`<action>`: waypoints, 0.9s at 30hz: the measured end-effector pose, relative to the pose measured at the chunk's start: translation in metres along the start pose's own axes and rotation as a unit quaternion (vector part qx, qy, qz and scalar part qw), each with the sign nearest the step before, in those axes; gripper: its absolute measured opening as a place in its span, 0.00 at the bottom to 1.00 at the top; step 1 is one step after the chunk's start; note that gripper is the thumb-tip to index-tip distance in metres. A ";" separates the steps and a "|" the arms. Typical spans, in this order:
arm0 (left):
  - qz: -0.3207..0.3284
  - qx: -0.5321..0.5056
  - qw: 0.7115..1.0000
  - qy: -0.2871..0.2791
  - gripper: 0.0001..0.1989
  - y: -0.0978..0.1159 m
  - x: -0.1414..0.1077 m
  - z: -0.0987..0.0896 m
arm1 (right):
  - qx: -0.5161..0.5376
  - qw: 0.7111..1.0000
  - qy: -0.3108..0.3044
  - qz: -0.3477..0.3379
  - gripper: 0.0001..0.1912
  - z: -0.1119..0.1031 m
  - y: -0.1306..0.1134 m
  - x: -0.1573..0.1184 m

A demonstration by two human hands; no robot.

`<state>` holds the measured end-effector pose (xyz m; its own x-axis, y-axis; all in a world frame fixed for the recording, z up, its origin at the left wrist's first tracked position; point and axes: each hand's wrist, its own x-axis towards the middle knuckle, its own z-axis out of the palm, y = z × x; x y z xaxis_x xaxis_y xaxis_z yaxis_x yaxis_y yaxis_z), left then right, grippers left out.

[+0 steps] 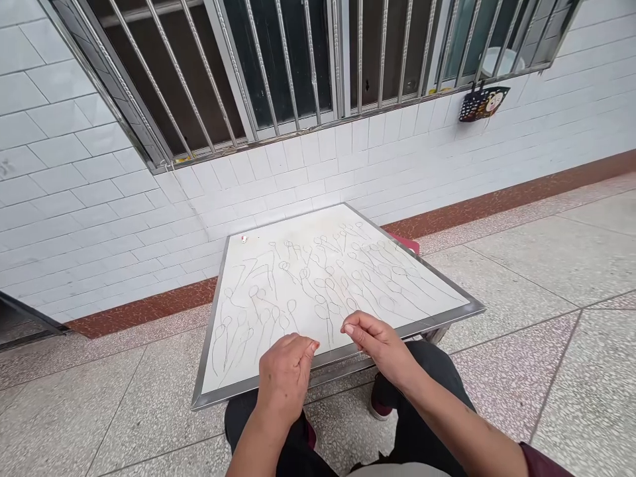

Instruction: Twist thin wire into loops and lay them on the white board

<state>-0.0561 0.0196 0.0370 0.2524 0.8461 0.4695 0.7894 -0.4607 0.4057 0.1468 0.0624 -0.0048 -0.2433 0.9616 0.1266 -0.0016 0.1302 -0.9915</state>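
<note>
Bare forearms [261, 434] rise from the bottom of the frame, a dark red sleeve [539, 460] at lower right. Each hand is closed to a narrow fingertip pinch, left hand [287, 368] at lower centre, right hand [378, 341] just right of it, the two apart; whether a strand runs between them is too fine to tell. Thin dark strands [330, 328], many looped at one end, lie spread over the white tabletop [293, 228] in the middle of the frame. They look almost weightless and limp, probably slippery, apt to drift or tangle. A loose tail near the metal rim [213, 318] seems the best hold, pinched by fingertips, sparing the loop.
</note>
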 end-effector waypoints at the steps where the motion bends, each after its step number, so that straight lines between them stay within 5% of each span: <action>1: 0.004 -0.002 1.000 -0.013 0.19 0.000 0.001 -0.002 | 0.003 1.000 0.001 -0.001 0.15 0.000 0.001 0.000; 11: -0.018 -0.054 0.993 -0.099 0.18 -0.014 0.008 -0.019 | 0.035 0.999 -0.009 0.006 0.12 -0.002 0.005 0.005; 19: -0.194 -0.176 0.964 0.051 0.18 -0.028 0.003 -0.036 | 0.083 0.995 0.017 0.052 0.11 -0.003 0.001 0.004; 27: -0.108 -0.127 0.985 -0.035 0.15 0.000 0.008 -0.008 | 0.009 1.000 0.012 0.000 0.11 0.002 -0.004 0.001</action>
<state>-0.0582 0.0242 0.0470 0.1392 0.9439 0.2995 0.6649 -0.3132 0.6781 0.1446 0.0624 -0.0005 -0.2199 0.9673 0.1262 -0.0193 0.1250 -0.9920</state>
